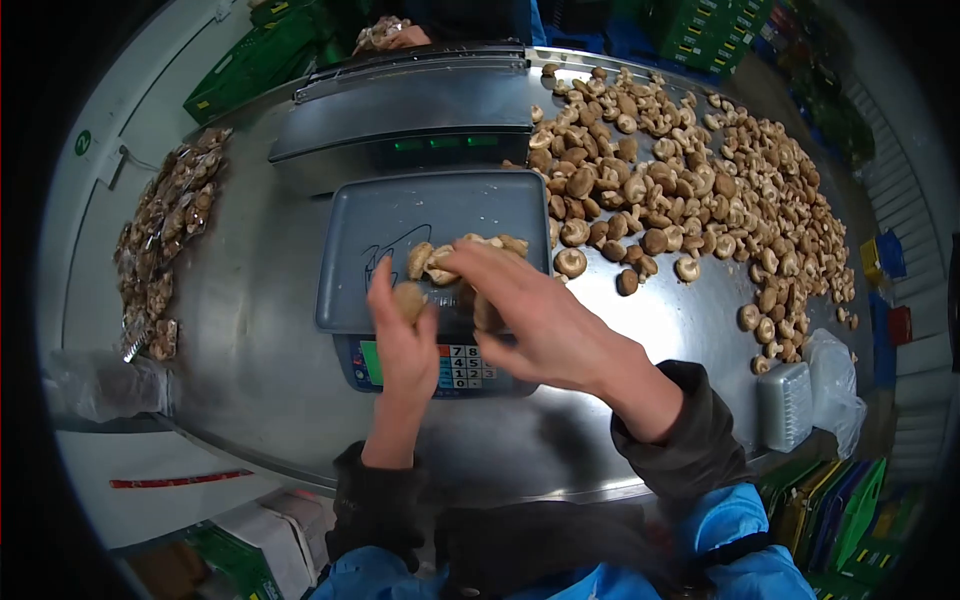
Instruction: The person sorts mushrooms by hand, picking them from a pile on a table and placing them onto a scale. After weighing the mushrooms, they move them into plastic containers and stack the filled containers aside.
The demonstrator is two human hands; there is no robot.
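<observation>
Few shiitake (440,260) on the scale tray (400,215) so far, just under the right hand (535,320), fingers curled over them, grip unclear. One mushroom (408,298) pinched in the left hand (405,345). Beyond and right of both, a large loose heap (680,190) on the counter (260,330), apparently unweighed.

table (260,330): shiny brushed metal | scale tray (400,215): matt grey plastic

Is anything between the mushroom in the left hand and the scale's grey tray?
Nothing visible does. The left hand holds the mushroom right over the near part of the tray, next to bare tray surface. The small mushroom pile lies beside it, under the fingers of the right hand.
</observation>
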